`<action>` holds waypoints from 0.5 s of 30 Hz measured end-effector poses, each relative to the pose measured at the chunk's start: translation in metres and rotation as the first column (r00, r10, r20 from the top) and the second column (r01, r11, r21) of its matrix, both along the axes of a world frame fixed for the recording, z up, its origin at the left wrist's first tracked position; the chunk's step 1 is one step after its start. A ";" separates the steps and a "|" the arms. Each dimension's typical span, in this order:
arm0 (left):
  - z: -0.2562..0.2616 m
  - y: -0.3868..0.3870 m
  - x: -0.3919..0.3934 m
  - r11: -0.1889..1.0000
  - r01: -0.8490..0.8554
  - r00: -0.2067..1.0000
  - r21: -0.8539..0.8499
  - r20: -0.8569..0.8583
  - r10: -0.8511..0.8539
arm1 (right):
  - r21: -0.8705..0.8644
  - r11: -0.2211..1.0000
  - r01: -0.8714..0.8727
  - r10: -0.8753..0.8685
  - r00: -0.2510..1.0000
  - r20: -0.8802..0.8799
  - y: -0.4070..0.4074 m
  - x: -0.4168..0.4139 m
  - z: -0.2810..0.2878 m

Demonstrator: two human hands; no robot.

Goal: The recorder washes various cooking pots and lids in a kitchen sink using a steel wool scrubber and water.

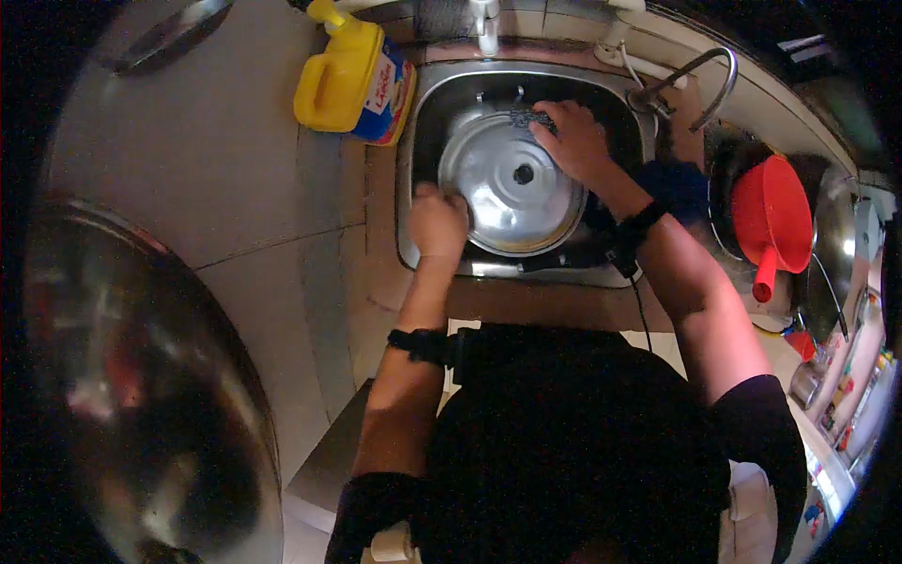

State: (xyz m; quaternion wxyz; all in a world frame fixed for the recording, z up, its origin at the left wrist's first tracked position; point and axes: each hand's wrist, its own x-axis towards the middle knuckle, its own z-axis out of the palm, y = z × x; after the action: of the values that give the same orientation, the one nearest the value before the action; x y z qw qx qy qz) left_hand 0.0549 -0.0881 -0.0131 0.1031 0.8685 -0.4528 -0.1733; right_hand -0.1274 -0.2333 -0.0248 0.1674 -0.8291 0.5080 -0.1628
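A round metal pot lid (493, 204) with a dark knob or hole at its centre lies in the stainless steel sink (521, 70). My left hand (438, 220) grips its left rim, the fingers curled and partly hidden. At the lid's upper right edge, my right hand (574, 137) holds a dark grey scouring pad (530, 121) against the metal. Both wrists wear black straps.
A yellow and blue jug with a pump (352, 84) stands beyond the sink's left corner. A white tap (486, 28) and a curved metal spout (726, 77) rise behind. Right of the sink is a red dipper (771, 211); a large metal vessel (162, 381) fills the lower left.
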 end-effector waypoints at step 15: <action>0.045 0.001 0.013 0.915 -0.381 -0.175 0.136 -0.982 0.073 | 0.330 0.917 -0.222 0.075 0.911 0.405 0.009 0.027 -0.007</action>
State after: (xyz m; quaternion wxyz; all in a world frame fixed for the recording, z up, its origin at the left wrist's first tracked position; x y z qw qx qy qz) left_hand 0.0681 -0.0872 0.0316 0.5235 0.4918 -0.0725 -0.6920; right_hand -0.1005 -0.2239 -0.0319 0.4285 -0.7714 0.4208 -0.2102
